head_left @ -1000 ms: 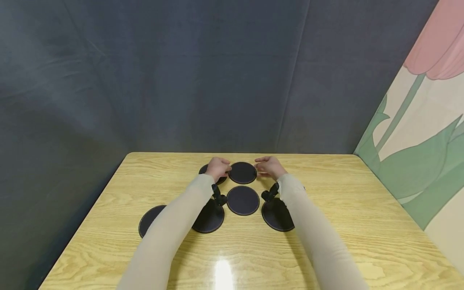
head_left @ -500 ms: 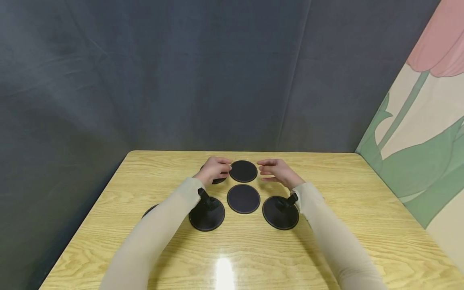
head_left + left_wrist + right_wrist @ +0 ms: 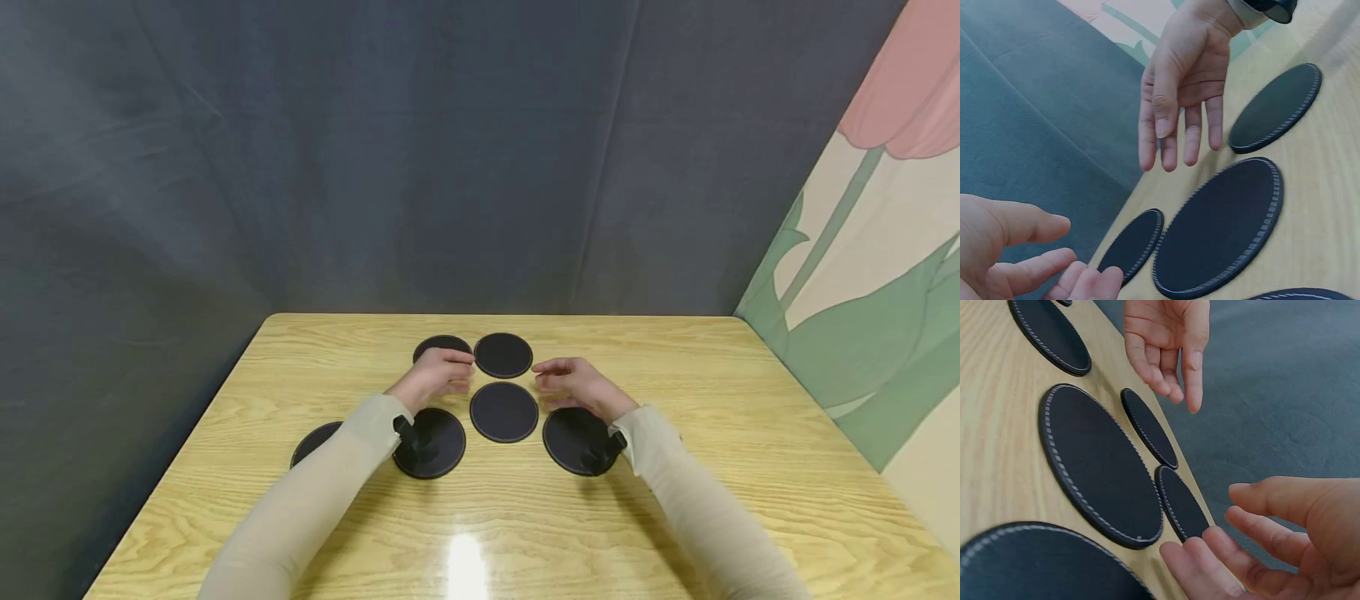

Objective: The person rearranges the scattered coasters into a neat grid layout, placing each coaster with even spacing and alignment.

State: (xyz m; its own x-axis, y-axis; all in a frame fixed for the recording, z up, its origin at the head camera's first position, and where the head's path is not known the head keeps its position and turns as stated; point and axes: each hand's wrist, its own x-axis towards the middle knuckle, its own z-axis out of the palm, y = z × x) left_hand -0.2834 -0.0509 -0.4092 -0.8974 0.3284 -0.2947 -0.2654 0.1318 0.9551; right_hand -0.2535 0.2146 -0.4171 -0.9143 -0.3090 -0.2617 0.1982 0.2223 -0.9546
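Note:
Several round black coasters with light edge stitching lie on the wooden table. My left hand (image 3: 437,373) hovers over the near part of the back-left coaster (image 3: 441,342), its fingers loosely bent and holding nothing. On the other side, my right hand (image 3: 581,387) is held with loosely extended fingers just behind the right coaster (image 3: 573,446). Between the hands lie the back-middle coaster (image 3: 503,356) and the centre coaster (image 3: 504,412). In the left wrist view the right hand (image 3: 1188,87) hangs palm visible, with nothing in it. The right wrist view shows the left hand (image 3: 1166,350) likewise bare.
Under my left wrist lies another coaster (image 3: 435,442); the left sleeve partly covers one more coaster (image 3: 315,440). A dark cloth (image 3: 450,167) rises behind the wooden table (image 3: 712,400). A tulip-patterned panel (image 3: 862,333) borders it on the right.
Both hands have drawn back toward me from the back-middle coaster and the wrists have spread apart. More of the back-left coaster shows. The coasters appear to stay in place.

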